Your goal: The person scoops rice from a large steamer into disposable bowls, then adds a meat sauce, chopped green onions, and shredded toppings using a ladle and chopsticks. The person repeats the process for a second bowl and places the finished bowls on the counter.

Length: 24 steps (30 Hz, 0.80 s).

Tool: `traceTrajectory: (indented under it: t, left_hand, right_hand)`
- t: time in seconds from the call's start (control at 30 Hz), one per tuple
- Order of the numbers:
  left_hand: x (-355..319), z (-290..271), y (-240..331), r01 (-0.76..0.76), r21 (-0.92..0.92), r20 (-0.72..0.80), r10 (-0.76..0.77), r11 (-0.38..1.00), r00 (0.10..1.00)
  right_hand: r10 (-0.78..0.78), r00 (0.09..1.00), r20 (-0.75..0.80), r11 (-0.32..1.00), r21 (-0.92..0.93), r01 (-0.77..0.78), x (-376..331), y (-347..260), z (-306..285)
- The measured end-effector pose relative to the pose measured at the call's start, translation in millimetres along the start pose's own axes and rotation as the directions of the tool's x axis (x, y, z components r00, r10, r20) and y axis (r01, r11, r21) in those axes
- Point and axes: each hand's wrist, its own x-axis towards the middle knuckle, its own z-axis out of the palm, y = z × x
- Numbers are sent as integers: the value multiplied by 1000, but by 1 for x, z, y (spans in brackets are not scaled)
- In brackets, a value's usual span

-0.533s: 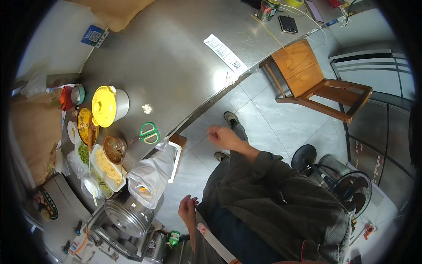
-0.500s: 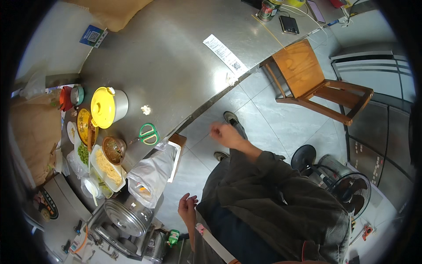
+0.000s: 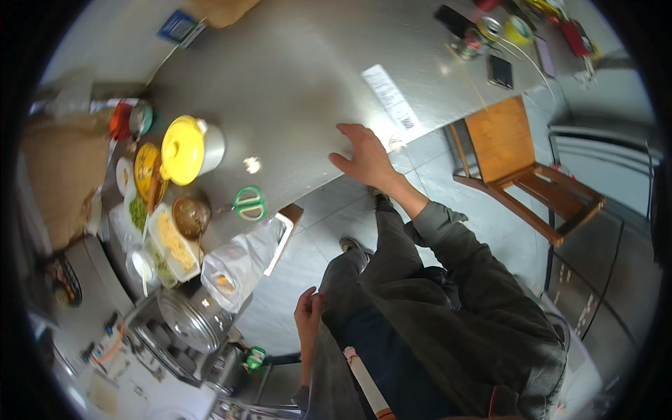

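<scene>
My right hand (image 3: 365,159) reaches over the front edge of the metal table (image 3: 294,91), thumb and fingers spread, holding nothing. Closest to it lies a long printed paper slip (image 3: 390,96). Whether the palm touches the metal cannot be told. Low beside my body hangs my left hand (image 3: 308,313), fingers loosely bent and empty. Left of the right hand, green-handled scissors (image 3: 249,204) rest near the table edge. A small whitish lump (image 3: 252,164), blurred, lies behind them. Farther left stands a white pot with a yellow lid (image 3: 184,149).
A brown bowl (image 3: 190,218), a tray of pale shreds (image 3: 175,241) and chopped greens (image 3: 137,211) crowd the left end. A white plastic bag (image 3: 241,262) hangs by the table edge. At right stands a wooden chair (image 3: 500,143); a phone (image 3: 500,71) lies behind it.
My right hand has moved up and forward over the table edge, and its fingers have spread. My left hand stays low. The whole view has shifted, with the table items appearing farther right.
</scene>
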Motion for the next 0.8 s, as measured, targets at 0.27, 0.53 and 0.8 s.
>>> traceTrajectory:
  t: [0.27,0.53,0.8]
  left_hand:
    - [-13,-27,-17,-73,269,-154,117,960,981]
    - [-7,-97,-51,-219,279,-246,290,935,925]
    - [68,-148,23,-408,218,-127,440,887,889]
  right_hand:
    - [-596,801,61,799,-55,599,136,-154,171]
    - [-412,825,388,701,-444,558,181,-235,262]
    - [-262,759,596,657,-466,592,190,-254,239]
